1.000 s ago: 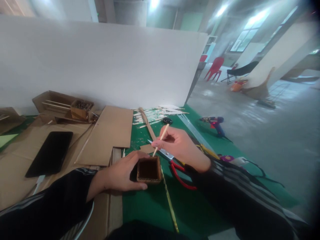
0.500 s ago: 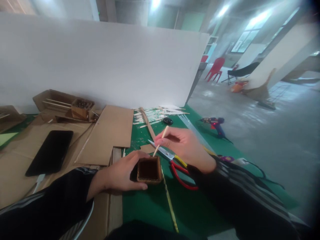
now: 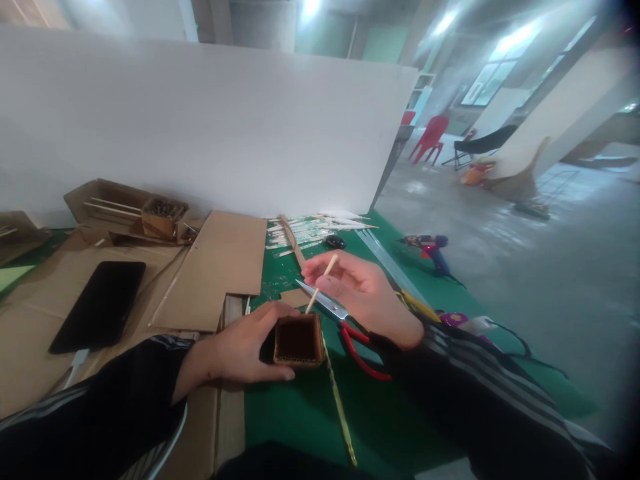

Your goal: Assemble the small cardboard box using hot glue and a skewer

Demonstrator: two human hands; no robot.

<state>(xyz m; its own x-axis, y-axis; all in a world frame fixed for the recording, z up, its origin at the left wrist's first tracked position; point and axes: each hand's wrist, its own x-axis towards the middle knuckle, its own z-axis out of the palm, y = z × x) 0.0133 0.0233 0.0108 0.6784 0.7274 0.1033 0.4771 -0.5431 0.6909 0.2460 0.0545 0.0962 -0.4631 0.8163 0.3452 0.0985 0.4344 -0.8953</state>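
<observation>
My left hand [image 3: 250, 343] is closed around the left side of a small square cardboard box [image 3: 299, 364], thumb in front and fingers behind. The box's open top faces up, and its inside is dark. A thin wooden stick [image 3: 319, 288] stands tilted at the far wall of the box. Around its upper part is my right hand [image 3: 363, 293], its index finger and thumb apart. Beneath that hand lie large scissors [image 3: 363, 357] with red handles, blades pointing left. A yellowish twisted drill bit [image 3: 340, 413] lies right of the box.
Flat cardboard [image 3: 215, 267] and a black phone [image 3: 100, 307] with a cable lie at left. Behind are cardboard trays [image 3: 107, 208] with sticks. White-tipped sticks [image 3: 305, 233] and a wooden strip [image 3: 293, 240] lie ahead. A glue gun [image 3: 434, 253] is at right; a white panel [image 3: 200, 127] stands behind.
My right hand's index finger and thumb have spread from their pinch on the wooden stick, and the hand has shifted slightly left. The stick keeps its tilt. My left hand and the box stay put.
</observation>
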